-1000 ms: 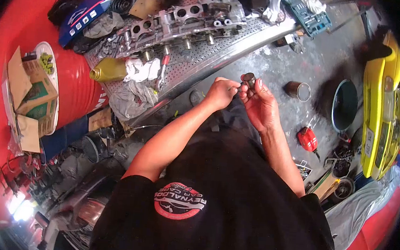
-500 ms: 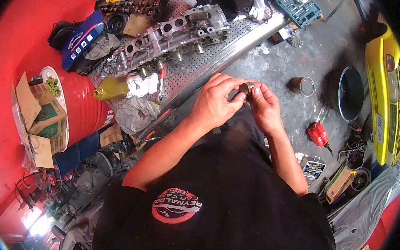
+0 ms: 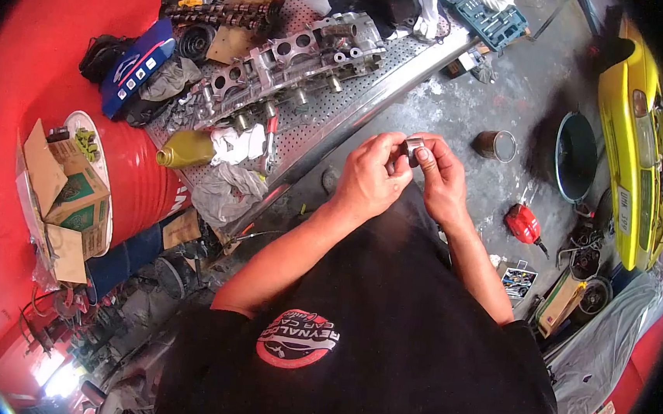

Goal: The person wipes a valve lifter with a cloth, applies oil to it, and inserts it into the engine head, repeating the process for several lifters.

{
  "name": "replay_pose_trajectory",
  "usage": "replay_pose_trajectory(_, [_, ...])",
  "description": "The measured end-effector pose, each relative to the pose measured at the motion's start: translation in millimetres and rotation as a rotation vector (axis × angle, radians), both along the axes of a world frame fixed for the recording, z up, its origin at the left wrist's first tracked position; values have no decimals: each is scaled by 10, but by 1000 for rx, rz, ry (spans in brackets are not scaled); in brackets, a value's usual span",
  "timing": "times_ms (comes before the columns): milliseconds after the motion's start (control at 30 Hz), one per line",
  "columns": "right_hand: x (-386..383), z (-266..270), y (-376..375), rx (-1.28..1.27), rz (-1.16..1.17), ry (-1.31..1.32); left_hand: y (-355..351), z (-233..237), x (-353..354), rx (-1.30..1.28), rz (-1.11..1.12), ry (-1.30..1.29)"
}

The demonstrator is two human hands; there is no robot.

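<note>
My left hand point(image 3: 371, 177) and my right hand point(image 3: 444, 183) are together in front of my chest, fingers closed around a small cylindrical metal part point(image 3: 411, 149), like a bucket tappet. Its shiny side shows between my fingertips; the rest is hidden by them. My right thumb lies against its near side. Beyond my left hand, an engine cylinder head point(image 3: 280, 71) lies on the perforated metal bench point(image 3: 360, 92). Along the head's near side, several short metal cylinders point(image 3: 301, 96) show.
A yellow-green bottle point(image 3: 188, 147), white rags point(image 3: 239, 144) and a red-handled tool point(image 3: 271, 136) lie on the bench. A red drum point(image 3: 143, 173) stands left. Floor items include a can point(image 3: 500, 145), black basin point(image 3: 559, 159), red container point(image 3: 523, 222) and yellow bumper point(image 3: 628, 152).
The metal part has turned between my fingers, now showing more of its shiny side. My left fingers have shifted on it and both hands have moved slightly.
</note>
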State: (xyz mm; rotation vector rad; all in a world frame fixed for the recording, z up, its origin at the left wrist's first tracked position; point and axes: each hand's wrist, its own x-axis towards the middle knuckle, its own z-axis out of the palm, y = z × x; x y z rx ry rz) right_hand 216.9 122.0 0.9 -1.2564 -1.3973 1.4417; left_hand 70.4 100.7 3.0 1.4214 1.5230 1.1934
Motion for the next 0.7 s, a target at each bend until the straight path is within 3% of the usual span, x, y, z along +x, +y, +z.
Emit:
replay_pose_trajectory(100, [-45,8,-44,-10,-6,-18,10,-62,-23,88,61,57])
replay_pose_trajectory(233, [-193,47,-122,-27,-26,7,19,-42,-167,-176,14,-124])
replay_pose_trajectory(333, [-236,43,-74,48,-15,11,-32,8,-264,-228,-69,-630])
replay_pose_trajectory(367, [-257,50,-73,88,-4,-31,-49,-40,-300,-241,-128,-676])
replay_pose_trajectory(467, [-289,100,-51,227,39,-143,-64,-117,-271,-136,-118,-768])
replay_pose_trajectory(667, [-321,127,-10,556,155,-348,-71,-96,-218,-188,13,-658])
replay_pose_trajectory(700, [-329,8,-31,534,139,-327,-51,-100,-256,-311,12,-752])
